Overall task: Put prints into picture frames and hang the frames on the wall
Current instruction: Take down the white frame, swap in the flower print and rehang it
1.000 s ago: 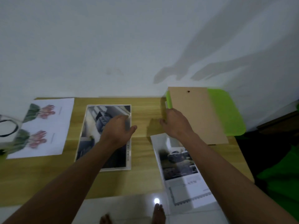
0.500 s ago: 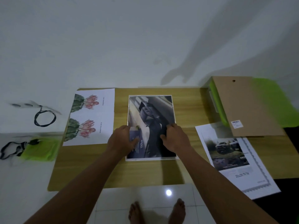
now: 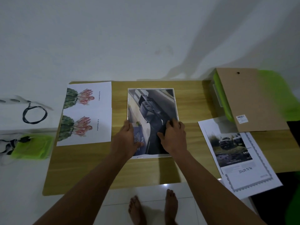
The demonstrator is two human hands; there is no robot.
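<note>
**A:** Head view, what holds what?

**B:** I see a white picture frame (image 3: pixel 151 122) lying flat mid-desk with a dark car print (image 3: pixel 154 111) inside it. The left hand (image 3: pixel 125 140) lies flat on the frame's near left edge, its grip wide and holding nothing. The right hand (image 3: pixel 174 138) presses on the print's near right part, fingers spread, nothing clasped. At the far right a brown backing board (image 3: pixel 248 98) rests on a green container (image 3: pixel 276 95); I cannot tell what is inside it. A green tray (image 3: pixel 32 147) sits off the desk's left side with a dark cord at its rim.

**A:** Edges and room?

**B:** The cactus print (image 3: pixel 86 113) lies left of the frame, apart from it. A truck print (image 3: pixel 238 155) overhangs the desk's (image 3: pixel 100 168) near right edge. I see bare wood all along the near side.
</note>
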